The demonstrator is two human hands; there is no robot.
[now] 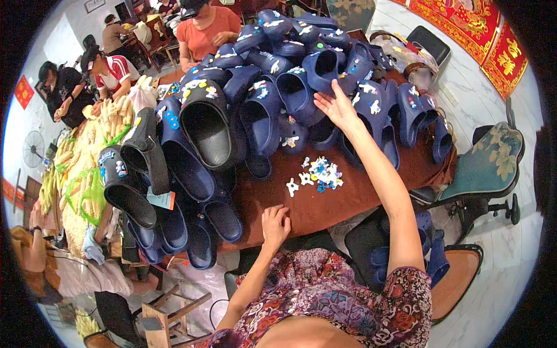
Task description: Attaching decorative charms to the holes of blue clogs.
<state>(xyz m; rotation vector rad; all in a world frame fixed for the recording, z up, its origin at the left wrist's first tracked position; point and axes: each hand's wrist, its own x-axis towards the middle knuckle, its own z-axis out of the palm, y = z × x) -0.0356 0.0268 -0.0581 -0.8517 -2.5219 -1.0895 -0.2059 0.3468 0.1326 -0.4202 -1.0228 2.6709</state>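
Note:
My right hand (338,110) reaches far over the table to the pile, palm showing and fingers stretched out. Its fingertips are at the lower edge of a dark blue clog (320,68); I cannot tell whether they touch it. Another blue clog (295,93) lies just left of that hand. My left hand (275,224) rests near the table's front edge on the brown cloth (261,197), fingers loosely bent and holding nothing. Between the hands lies a small heap of white, blue and yellow shoe charms (325,174). Many clogs carry similar charms.
Large black clogs (209,133) stand at the pile's left front. Left of them is a heap of pale yellow items (87,168). A person in an orange top (209,32) sits across the table. A teal patterned chair (490,156) stands at right, a wooden stool (174,313) at lower left.

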